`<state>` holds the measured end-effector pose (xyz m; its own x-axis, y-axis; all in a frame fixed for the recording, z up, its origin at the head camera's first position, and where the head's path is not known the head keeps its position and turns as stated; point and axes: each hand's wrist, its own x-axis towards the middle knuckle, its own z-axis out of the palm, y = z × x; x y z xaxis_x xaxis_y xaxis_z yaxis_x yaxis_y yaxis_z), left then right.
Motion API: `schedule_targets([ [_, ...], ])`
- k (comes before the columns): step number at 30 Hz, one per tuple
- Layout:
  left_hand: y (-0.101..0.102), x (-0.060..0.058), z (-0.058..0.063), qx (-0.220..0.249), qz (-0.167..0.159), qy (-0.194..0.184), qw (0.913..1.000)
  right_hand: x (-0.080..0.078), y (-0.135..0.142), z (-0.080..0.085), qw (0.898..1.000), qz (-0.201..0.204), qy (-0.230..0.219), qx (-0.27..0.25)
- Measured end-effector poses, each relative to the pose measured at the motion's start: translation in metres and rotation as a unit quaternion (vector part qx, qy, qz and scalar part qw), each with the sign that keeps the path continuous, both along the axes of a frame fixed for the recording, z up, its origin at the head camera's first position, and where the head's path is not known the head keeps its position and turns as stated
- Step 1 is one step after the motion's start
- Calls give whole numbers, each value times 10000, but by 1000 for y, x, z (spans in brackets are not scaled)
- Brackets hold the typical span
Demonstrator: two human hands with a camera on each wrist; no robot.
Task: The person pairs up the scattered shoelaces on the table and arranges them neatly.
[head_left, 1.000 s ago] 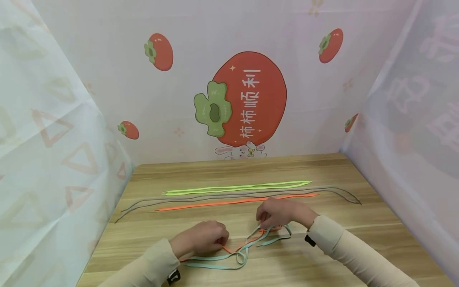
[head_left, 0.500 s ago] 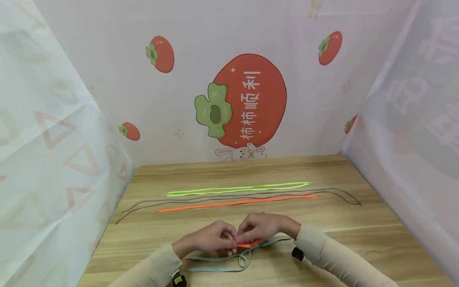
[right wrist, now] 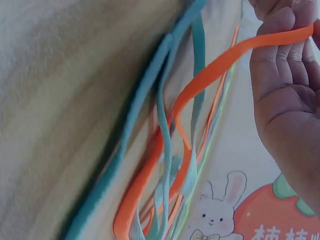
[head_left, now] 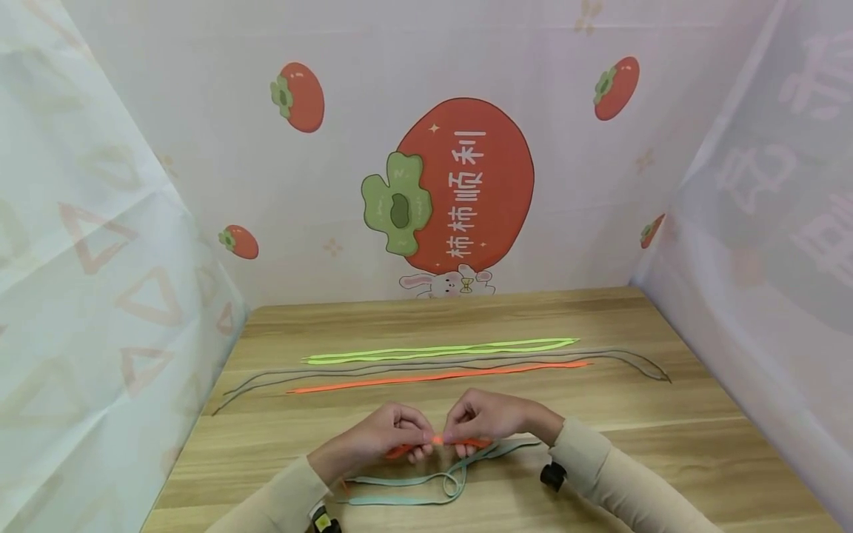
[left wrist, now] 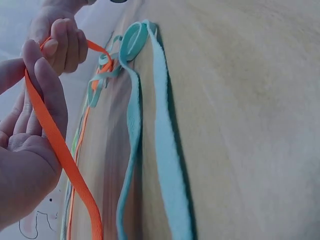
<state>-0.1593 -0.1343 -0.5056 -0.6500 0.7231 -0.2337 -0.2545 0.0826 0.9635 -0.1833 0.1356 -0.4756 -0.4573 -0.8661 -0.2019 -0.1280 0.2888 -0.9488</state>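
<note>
Both hands pinch one flat orange shoelace (left wrist: 62,150) at points close together, raised above the table. My left hand (head_left: 383,437) holds it between thumb and fingers, and a length hangs down past the palm in the left wrist view. My right hand (head_left: 489,416) pinches it just to the right, with more of the lace trailing from the fingertips. Below the hands lies a light teal shoelace (head_left: 400,501), with a small loop at its middle. In the right wrist view, the orange lace passes among strands of the teal shoelace (right wrist: 142,100).
Farther back on the wooden table (head_left: 440,314) lie a yellow-green shoelace (head_left: 400,352), a grey shoelace (head_left: 620,352) and another orange shoelace (head_left: 413,379), stretched sideways. A printed cloth (head_left: 346,89) stands behind the table and along both sides.
The right hand has come left and down to meet the left hand. Both now hold the orange lace, lifted off the table; the teal lace's right part has shifted.
</note>
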Motion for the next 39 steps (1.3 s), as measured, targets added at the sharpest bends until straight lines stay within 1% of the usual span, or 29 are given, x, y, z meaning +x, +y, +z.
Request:
schedule_targets([
  [7,-15,-4,4,76,-59,277,9996,-2,13,9,9997,-199,58,92],
  [15,-37,-7,11,302,-102,221,9992,-6,33,17,9993,-336,112,127],
  [18,-45,-8,13,239,-58,273,9993,-7,41,20,9990,-391,173,147],
  [21,-52,-7,14,170,4,350,9992,-9,48,22,9982,-464,336,182],
  [26,-61,-5,14,110,58,401,9991,-11,63,24,9967,-570,527,224],
  [34,-72,-3,16,-123,159,402,9990,-10,88,23,9968,-680,393,148],
  [39,-78,-2,16,-67,126,444,9989,-8,104,21,9945,-827,557,309],
])
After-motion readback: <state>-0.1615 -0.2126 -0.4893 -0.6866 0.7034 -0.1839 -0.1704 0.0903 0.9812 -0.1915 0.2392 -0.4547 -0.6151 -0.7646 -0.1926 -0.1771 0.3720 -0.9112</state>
